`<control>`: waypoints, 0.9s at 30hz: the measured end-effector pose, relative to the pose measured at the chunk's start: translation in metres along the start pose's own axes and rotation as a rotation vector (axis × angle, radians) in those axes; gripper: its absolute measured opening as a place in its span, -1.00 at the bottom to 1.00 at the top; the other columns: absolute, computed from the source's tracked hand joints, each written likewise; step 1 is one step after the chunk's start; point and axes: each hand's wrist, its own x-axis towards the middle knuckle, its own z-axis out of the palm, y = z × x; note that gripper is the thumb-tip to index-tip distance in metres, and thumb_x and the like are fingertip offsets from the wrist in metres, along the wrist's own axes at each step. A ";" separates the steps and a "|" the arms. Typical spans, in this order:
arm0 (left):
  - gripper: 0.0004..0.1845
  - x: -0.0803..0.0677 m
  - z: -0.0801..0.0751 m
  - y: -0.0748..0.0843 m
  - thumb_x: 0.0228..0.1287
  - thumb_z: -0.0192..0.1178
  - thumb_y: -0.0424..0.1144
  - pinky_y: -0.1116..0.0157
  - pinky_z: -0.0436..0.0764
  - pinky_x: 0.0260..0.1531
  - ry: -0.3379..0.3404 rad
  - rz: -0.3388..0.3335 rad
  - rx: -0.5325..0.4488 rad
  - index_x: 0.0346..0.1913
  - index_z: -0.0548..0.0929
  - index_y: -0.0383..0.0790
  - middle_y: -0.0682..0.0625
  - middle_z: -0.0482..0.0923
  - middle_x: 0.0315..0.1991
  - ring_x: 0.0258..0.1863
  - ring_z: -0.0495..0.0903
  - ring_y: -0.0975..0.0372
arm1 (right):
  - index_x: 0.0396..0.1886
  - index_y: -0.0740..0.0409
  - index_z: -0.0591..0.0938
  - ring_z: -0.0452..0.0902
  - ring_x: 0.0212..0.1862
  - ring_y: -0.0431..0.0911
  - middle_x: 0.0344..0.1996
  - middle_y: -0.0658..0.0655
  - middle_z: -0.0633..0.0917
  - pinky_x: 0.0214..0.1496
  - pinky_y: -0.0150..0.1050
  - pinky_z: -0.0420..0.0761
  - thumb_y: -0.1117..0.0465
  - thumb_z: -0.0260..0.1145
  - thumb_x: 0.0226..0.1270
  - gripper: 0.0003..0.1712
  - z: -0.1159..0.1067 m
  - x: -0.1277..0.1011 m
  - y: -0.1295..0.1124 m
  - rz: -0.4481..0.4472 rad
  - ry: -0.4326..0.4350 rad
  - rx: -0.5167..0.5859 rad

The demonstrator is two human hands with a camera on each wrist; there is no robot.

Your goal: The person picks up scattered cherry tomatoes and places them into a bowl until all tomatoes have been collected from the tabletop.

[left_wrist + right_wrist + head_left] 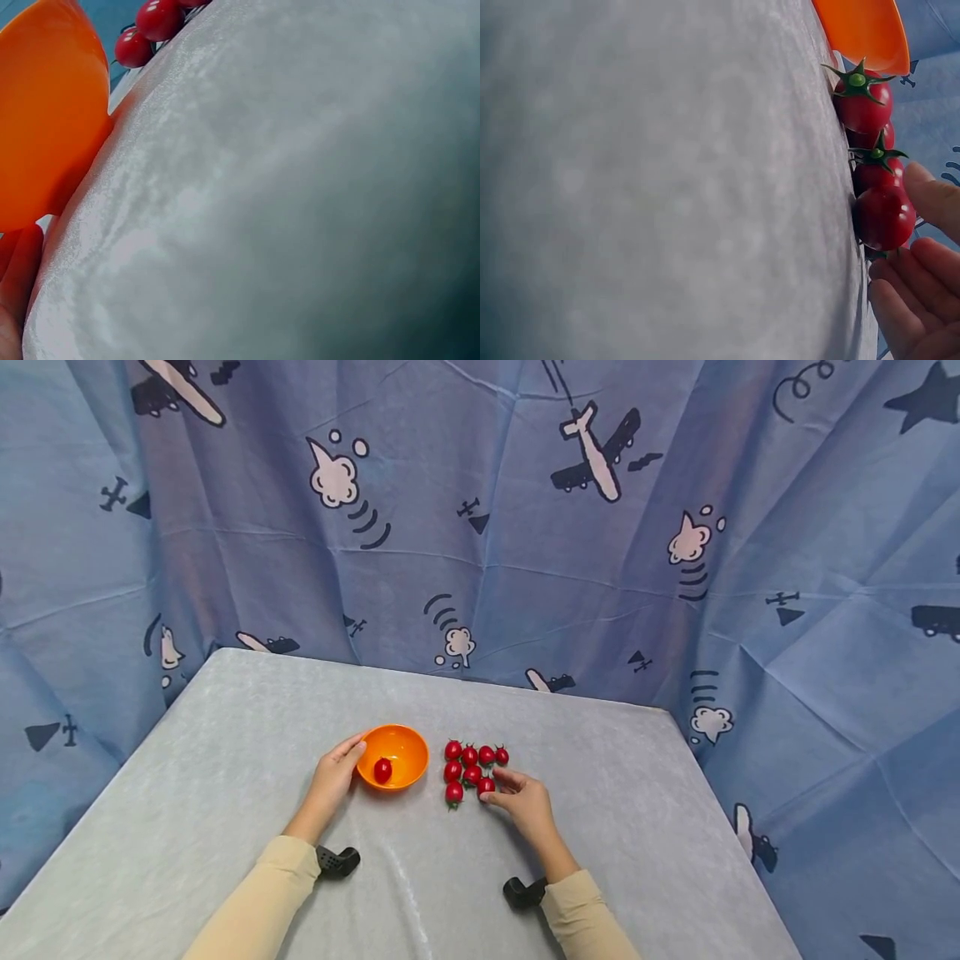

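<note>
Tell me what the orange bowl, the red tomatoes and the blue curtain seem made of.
Orange bowl: probably smooth plastic, from its even colour and soft shine.
Red tomatoes: glossy skins and green leafy tops suggest fruit, though imitations are possible.
Blue curtain: likely matt printed cloth, given its soft folds and creases.

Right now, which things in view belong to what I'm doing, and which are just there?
Part of the job:
orange bowl, touched by left hand
red tomatoes, one in the bowl; right hand at another

Just there:
covered table
patterned curtain
black wrist gear
</note>
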 end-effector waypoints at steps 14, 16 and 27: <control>-0.47 0.000 0.000 0.000 0.55 -0.01 -0.05 0.11 0.28 0.49 0.002 -0.004 -0.022 0.41 0.42 -0.28 -0.18 0.36 0.44 0.48 0.28 0.07 | 0.10 0.30 0.68 0.64 0.15 0.15 0.09 0.29 0.71 0.13 -0.11 0.69 0.30 0.56 0.06 -0.46 0.006 0.002 -0.001 -0.008 -0.007 -0.051; -0.48 0.000 -0.001 0.000 0.55 0.00 -0.06 0.11 0.28 0.50 0.002 -0.001 -0.022 0.41 0.42 -0.28 -0.18 0.36 0.44 0.48 0.29 0.07 | 0.09 0.32 0.68 0.65 0.13 0.15 0.08 0.30 0.71 0.09 -0.12 0.71 0.31 0.56 0.06 -0.47 0.007 0.002 -0.002 -0.013 -0.008 -0.065; -0.47 0.000 -0.001 0.000 0.54 0.01 -0.03 0.09 0.24 0.52 0.001 0.013 -0.002 0.40 0.43 -0.25 -0.17 0.36 0.44 0.50 0.25 0.07 | 0.02 0.25 0.74 0.66 0.10 0.10 -0.04 0.25 0.77 -0.01 -0.14 0.71 0.27 0.57 0.05 -0.53 0.008 0.004 -0.004 -0.004 0.016 -0.139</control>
